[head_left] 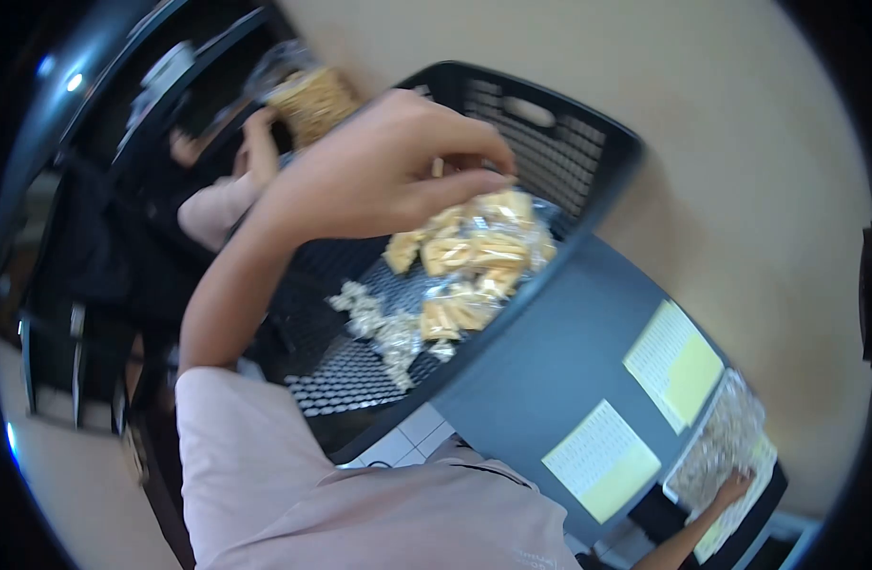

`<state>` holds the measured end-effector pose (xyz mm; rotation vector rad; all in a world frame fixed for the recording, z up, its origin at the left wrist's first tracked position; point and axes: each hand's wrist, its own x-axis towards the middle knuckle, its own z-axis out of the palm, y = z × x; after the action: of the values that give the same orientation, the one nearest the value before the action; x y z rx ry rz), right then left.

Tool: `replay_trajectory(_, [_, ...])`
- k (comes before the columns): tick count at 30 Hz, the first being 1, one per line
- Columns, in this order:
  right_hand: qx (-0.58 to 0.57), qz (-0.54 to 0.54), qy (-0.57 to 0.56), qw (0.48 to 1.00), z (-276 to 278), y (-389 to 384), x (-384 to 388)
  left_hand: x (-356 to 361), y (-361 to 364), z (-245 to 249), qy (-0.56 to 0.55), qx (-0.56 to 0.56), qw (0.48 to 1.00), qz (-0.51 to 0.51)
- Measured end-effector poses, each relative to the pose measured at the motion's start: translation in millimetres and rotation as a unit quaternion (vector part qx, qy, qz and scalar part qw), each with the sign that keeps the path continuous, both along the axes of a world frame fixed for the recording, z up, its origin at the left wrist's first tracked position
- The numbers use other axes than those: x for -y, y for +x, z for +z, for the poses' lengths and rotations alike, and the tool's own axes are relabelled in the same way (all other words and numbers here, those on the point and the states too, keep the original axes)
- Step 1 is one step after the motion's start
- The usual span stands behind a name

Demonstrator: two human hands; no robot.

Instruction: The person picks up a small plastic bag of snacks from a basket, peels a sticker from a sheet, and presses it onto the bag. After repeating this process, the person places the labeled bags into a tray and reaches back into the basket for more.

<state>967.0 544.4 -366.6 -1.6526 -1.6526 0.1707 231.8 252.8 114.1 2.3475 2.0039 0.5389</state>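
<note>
My left hand (426,166) is raised over a dark plastic basket (612,157), thumb and fingers brought together in a pinch. What the fingertips hold, if anything, is too small to make out. Under it, clear packs of pale yellow sticks (483,252) lie in the basket. Small clear packs of white pieces (383,328) are beside them on the mesh bottom. At the lower right, my right hand (735,486) touches a tray of small brownish pieces (716,446) under clear plastic; its fingers are too small and blurred to read.
Two handwritten yellow-and-white paper sheets (602,461) (673,366) lie on the grey surface (521,380) beside the basket. At the upper left, another person's arm (255,157) is near a large clear bag of yellow pieces (312,103). Dark shelving (184,71) stands behind that person.
</note>
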Motion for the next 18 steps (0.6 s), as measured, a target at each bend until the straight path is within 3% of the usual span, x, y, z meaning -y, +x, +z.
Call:
replay_trajectory(2, [0.09, -0.111, -0.085, 0.986, 17.9, -10.0, 4.4, 14.2, -9.8, -5.8, -0.128, -0.003, 0.987, 0.094])
replay_trajectory(6, [0.193, -0.149, -0.032, 0.969, 24.6, -20.9, 7.2, 31.7, -47.9, -49.3, -0.25, -0.021, 0.959, 0.132])
replay_trajectory(10, [0.178, -0.162, 0.051, 0.969, 50.8, -53.9, 29.4, 38.9, -88.8, -110.6, -0.423, -0.039, 0.888, 0.178])
replay_trajectory(11, [0.173, -0.171, 0.077, 0.967, 56.6, -57.8, 32.6, 41.2, -95.8, -127.1, -0.422, -0.035, 0.887, 0.183])
replay_trajectory(15, [0.106, -0.174, 0.102, 0.974, 67.7, -62.8, 23.1, 49.9, -124.1, -198.8, -0.556, -0.089, 0.819, 0.108])
replay_trajectory(17, [0.084, -0.171, 0.084, 0.978, 75.9, -68.3, 23.1, 47.6, -123.0, -213.1, -0.622, -0.101, 0.773, 0.071])
replay_trajectory(18, [0.075, -0.169, 0.074, 0.98, 81.0, -68.7, 24.1, 48.4, -120.2, -221.5, -0.623, -0.096, 0.773, 0.07])
